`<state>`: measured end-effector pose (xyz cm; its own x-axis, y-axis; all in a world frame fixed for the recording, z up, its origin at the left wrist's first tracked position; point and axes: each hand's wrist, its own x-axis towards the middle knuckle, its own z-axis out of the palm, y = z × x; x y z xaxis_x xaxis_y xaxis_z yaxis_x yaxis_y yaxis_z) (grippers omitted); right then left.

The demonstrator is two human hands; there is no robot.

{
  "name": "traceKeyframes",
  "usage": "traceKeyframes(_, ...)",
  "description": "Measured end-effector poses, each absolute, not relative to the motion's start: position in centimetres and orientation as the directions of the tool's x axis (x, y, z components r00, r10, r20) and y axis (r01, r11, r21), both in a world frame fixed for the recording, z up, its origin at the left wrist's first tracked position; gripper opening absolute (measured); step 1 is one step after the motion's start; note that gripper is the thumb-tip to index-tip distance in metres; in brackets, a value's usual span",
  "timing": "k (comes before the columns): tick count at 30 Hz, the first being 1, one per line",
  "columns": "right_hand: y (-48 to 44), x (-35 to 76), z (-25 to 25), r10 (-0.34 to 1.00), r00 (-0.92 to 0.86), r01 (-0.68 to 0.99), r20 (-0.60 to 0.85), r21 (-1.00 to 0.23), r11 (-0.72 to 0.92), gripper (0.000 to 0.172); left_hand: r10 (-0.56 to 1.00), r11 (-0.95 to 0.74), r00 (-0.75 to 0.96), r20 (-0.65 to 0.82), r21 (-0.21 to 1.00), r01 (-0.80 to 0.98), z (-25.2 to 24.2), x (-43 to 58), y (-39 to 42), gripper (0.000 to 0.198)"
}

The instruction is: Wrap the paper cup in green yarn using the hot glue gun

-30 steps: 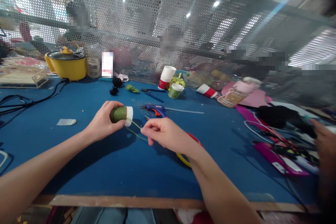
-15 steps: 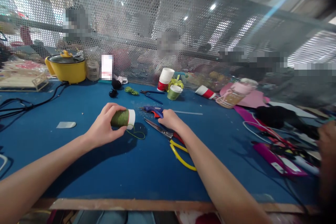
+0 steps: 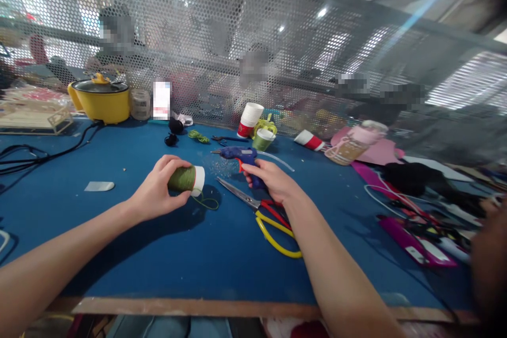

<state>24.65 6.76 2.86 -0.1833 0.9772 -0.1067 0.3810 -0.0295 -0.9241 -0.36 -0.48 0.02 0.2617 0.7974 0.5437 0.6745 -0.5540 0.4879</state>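
Observation:
My left hand (image 3: 168, 187) is closed around a paper cup (image 3: 184, 179) wound with green yarn. The cup lies sideways, its white rim facing right, and a loose yarn end (image 3: 208, 202) trails from the rim. In my right hand (image 3: 269, 177) is a blue glue gun (image 3: 240, 153) with a red trigger, its nozzle pointing left. A clear glue stick (image 3: 281, 160) sticks out of its back. Under my right wrist lie scissors (image 3: 241, 194) with yellow and red handles, the blades pointing up and left.
Along the back stand a yellow pot (image 3: 105, 103), a glass jar (image 3: 140, 104), stacked white cups (image 3: 251, 114) and a green-wrapped cup (image 3: 263, 139). Pliers (image 3: 229, 139) lie nearby. At right are a purple box (image 3: 412, 243), cables and another person's hand (image 3: 491, 208).
My right hand has lifted the glue gun off the table and gripped its handle, moving slightly right. My left hand and the yarn-wrapped cup have stayed in place.

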Motion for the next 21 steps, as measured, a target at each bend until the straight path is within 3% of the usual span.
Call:
traceKeyframes(3,5.6,24.1,3.5,0.973,-0.215,0.242,-0.083,-0.97,-0.029,0.02,0.819,-0.53,0.237,0.523,0.529,0.663,0.0,-0.5,-0.3,0.04)
traceKeyframes(8,3.0,22.6,4.7,0.951,-0.309,0.33,0.007,-0.937,0.114,0.023,0.869,-0.443,0.148,0.472,0.611,0.656,-0.2,-0.7,0.1,0.038)
traceKeyframes(15,0.8,21.3,5.0,0.94,-0.314,0.656,0.132,-0.686,0.316,0.018,0.88,-0.41,0.116,0.461,0.614,0.674,-0.2,-0.9,0.3,0.039)
traceKeyframes(21,0.6,21.4,4.3,0.896,-0.368,0.739,0.249,-0.506,0.445,0.017,0.888,-0.39,0.105,0.448,0.612,0.688,-0.3,-1.0,0.5,0.039)
